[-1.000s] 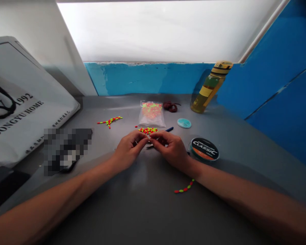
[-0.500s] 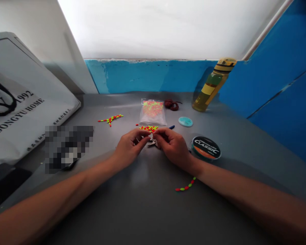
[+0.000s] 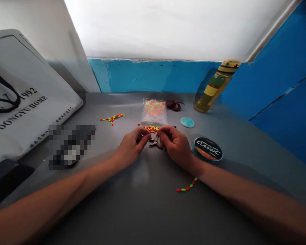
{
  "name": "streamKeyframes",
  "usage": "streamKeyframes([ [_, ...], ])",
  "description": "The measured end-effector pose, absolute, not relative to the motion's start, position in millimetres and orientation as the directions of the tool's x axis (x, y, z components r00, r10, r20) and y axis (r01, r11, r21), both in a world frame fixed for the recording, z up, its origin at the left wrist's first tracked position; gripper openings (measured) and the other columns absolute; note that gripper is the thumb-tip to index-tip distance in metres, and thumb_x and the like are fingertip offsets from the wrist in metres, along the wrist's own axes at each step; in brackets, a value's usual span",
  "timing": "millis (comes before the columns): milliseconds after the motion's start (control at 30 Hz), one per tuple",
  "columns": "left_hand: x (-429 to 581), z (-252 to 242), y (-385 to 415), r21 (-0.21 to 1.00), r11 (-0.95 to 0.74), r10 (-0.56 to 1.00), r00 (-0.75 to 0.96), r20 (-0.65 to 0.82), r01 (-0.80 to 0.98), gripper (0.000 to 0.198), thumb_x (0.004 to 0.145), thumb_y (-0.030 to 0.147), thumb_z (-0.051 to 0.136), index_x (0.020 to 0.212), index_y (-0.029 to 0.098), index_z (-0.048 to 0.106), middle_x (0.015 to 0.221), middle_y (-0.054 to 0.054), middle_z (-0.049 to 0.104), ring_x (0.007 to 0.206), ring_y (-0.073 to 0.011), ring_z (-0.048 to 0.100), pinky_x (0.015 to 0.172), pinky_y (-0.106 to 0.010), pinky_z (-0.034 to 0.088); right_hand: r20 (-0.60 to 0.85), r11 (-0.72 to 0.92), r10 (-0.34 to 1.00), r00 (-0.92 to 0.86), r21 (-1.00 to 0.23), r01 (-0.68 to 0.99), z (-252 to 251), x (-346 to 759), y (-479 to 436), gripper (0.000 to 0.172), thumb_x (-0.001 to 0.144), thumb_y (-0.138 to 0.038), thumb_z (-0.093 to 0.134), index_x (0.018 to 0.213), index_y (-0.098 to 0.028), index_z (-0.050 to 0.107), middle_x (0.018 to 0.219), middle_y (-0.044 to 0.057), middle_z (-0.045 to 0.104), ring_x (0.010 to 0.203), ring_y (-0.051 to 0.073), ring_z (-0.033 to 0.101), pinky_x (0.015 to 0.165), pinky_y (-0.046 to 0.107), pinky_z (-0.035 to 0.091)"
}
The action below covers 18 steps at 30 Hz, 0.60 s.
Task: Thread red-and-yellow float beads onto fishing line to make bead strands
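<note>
Over the middle of the grey table, my left hand (image 3: pixel 131 146) is closed in a pinch, thumb against fingers; whatever it holds is too small to make out. A short gap to its right, my right hand (image 3: pixel 175 145) also pinches something too fine to name. Between and beneath the fingertips lies a small metal tool (image 3: pixel 153 143), partly hidden by the right hand. Just beyond them is a pile of red and yellow-green beads (image 3: pixel 151 129). A curved row of alternating beads (image 3: pixel 188 188) comes out from under my right wrist.
A clear bag of beads (image 3: pixel 155 114) lies at the back beside a dark red cord (image 3: pixel 174 105). On the right are a turquoise disc (image 3: pixel 187 122), a line spool (image 3: pixel 207 149) and a bottle (image 3: pixel 211 92). Leftward sit more beads (image 3: pixel 113 118) and a white bag (image 3: pixel 28 92).
My fingertips have moved slightly apart, showing more of the metal tool between them. The whole view has shifted a little. The bead row remains in place on the table.
</note>
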State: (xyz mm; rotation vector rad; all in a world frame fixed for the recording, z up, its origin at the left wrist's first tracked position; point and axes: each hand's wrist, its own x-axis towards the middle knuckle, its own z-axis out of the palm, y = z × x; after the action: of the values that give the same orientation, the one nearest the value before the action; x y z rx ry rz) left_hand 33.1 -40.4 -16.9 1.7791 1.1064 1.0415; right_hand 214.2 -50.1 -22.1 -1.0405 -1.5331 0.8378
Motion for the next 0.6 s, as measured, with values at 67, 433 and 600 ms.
streamKeyframes([
  [67, 33.4, -15.8, -41.1, 0.905, -0.31, 0.933, 0.275, 0.231, 0.293, 0.018, 0.093, 0.034, 0.057, 0.093, 0.017, 0.061, 0.063, 0.004, 0.053, 0.054, -0.0087, 0.044, 0.05, -0.021, 0.032, 0.367, 0.369, 0.929, -0.052, -0.908, 0.198, -22.0, 214.4, -49.7, 0.012, 0.092, -0.03, 0.061, 0.094, -0.018, 0.062, 0.065, -0.004, 0.058, 0.054, 0.01, 0.053, 0.053, 0.026, 0.042],
  [433, 34.7, -12.1, -42.3, 0.897, -0.294, 0.946, 0.238, 0.222, 0.329, 0.016, 0.092, 0.033, 0.058, 0.093, 0.018, 0.061, 0.061, 0.005, 0.052, 0.055, -0.0096, 0.045, 0.053, -0.023, 0.033, 0.35, 0.352, 0.936, -0.041, -0.931, 0.097, -26.5, 215.4, -47.4, 0.013, 0.094, -0.032, 0.06, 0.095, -0.019, 0.06, 0.078, 0.0, 0.066, 0.054, 0.009, 0.053, 0.05, 0.024, 0.043],
  [600, 34.2, -12.1, -43.3, 0.858, -0.344, 0.933, 0.243, 0.266, 0.382, 0.014, 0.092, 0.031, 0.059, 0.091, 0.018, 0.063, 0.069, 0.002, 0.059, 0.062, -0.0109, 0.051, 0.055, -0.023, 0.037, 0.35, 0.35, 0.937, -0.023, -0.936, 0.034, -27.2, 214.7, -46.1, 0.014, 0.094, -0.034, 0.06, 0.095, -0.021, 0.057, 0.078, -0.001, 0.067, 0.052, 0.008, 0.053, 0.046, 0.023, 0.042],
])
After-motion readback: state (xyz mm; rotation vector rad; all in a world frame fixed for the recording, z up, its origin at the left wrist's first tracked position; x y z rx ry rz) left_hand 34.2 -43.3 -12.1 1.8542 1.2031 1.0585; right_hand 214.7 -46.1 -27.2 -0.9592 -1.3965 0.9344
